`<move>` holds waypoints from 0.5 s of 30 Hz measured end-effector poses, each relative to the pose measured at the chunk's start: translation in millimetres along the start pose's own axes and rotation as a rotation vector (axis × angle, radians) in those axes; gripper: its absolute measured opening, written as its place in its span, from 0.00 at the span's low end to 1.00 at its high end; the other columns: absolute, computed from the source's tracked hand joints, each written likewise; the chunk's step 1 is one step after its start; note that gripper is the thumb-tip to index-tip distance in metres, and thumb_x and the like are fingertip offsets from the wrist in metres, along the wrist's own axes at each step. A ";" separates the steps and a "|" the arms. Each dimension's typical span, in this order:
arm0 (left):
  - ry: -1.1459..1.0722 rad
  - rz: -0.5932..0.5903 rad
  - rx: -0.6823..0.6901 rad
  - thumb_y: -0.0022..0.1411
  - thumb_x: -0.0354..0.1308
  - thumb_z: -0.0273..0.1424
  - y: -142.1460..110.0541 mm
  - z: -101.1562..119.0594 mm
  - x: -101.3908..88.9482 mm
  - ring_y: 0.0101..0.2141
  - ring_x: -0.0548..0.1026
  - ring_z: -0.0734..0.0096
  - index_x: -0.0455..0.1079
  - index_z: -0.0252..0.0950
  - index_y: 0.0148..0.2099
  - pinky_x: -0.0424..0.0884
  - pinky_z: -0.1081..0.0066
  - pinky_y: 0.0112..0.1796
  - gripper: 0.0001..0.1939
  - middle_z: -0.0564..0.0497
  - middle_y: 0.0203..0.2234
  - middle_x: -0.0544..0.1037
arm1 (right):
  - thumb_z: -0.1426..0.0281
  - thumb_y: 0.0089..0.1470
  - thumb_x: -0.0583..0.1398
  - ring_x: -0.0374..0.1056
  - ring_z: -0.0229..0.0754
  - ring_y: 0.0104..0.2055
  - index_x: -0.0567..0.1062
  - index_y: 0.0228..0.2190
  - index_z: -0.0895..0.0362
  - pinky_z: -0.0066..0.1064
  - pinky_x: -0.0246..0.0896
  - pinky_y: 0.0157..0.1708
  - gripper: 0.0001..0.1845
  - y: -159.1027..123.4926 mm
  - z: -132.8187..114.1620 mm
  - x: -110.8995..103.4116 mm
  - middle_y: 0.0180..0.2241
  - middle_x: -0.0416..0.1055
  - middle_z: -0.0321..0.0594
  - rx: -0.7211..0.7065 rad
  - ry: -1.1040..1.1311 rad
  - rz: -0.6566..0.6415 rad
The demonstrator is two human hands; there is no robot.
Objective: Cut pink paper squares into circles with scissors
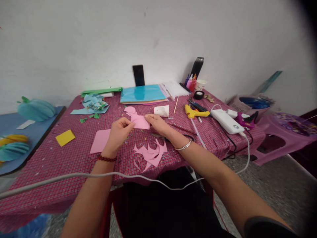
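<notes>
Between my two hands is a piece of pink paper [141,122], held just above the checked tablecloth. My left hand [122,132] pinches its left edge, and my right hand [157,124] grips the upper right corner. Beyond it lie cut pink rounded pieces [129,110]. A pink paper stack [99,141] rests partly behind my left hand. Curved pink scraps [151,155] are heaped nearer to me. Under my right wrist, scissors [158,136] are partly hidden. A white paper cup [161,111] lies on its side behind my right hand.
A yellow glue gun [196,112] and a white power bank [226,121] sit at right, with a white cable [158,181] crossing before me. Blue paper scraps [93,104], a yellow square [65,137] and blue sheets [143,93] lie about. A phone [138,75] leans on the wall.
</notes>
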State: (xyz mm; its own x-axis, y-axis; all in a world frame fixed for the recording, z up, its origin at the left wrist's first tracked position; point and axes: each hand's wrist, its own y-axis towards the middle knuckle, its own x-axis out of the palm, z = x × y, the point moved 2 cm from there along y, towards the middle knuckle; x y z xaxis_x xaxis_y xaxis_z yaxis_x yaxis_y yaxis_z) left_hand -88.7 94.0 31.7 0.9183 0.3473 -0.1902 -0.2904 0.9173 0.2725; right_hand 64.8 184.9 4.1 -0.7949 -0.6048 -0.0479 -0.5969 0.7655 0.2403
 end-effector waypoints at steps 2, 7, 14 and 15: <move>-0.006 0.013 -0.011 0.48 0.63 0.30 0.1 -0.4 0.3 0.18 0.64 0.77 0.66 0.36 0.22 0.58 0.74 0.22 0.09 0.56 0.15 0.70 | 0.57 0.57 0.54 0.47 0.34 0.22 0.60 0.21 0.55 0.27 0.43 0.23 0.19 0.2 0.9 0.1 0.20 0.51 0.28 -0.002 0.006 0.000; 0.000 0.018 -0.012 0.48 0.63 0.31 -0.5 1.3 0.5 0.18 0.64 0.77 0.66 0.36 0.22 0.57 0.74 0.21 0.09 0.56 0.14 0.69 | 0.58 0.56 0.54 0.47 0.34 0.22 0.60 0.20 0.55 0.27 0.43 0.23 0.19 -0.3 1.1 0.2 0.20 0.51 0.28 0.005 0.027 0.000; 0.013 0.033 0.039 0.49 0.63 0.31 -2.1 3.6 0.5 0.19 0.65 0.76 0.67 0.35 0.22 0.59 0.74 0.22 0.09 0.55 0.16 0.70 | 0.58 0.57 0.56 0.51 0.34 0.22 0.64 0.21 0.56 0.26 0.48 0.23 0.19 -2.4 -5.3 1.8 0.19 0.57 0.29 0.060 0.090 0.009; 0.015 0.044 0.046 0.49 0.63 0.31 -2.2 3.4 0.2 0.19 0.65 0.76 0.67 0.35 0.23 0.59 0.74 0.22 0.08 0.55 0.16 0.71 | 0.57 0.57 0.56 0.53 0.34 0.23 0.65 0.22 0.57 0.26 0.50 0.24 0.19 -2.6 -6.5 2.6 0.20 0.59 0.29 0.070 0.105 0.007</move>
State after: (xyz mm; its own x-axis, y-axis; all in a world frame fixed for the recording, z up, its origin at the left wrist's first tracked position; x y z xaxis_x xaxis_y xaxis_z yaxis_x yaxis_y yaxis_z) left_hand -87.0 91.4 34.3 0.9006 0.3903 -0.1913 -0.3175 0.8913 0.3237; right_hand 65.1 179.9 9.7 -0.7855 -0.6163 0.0560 -0.6005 0.7810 0.1718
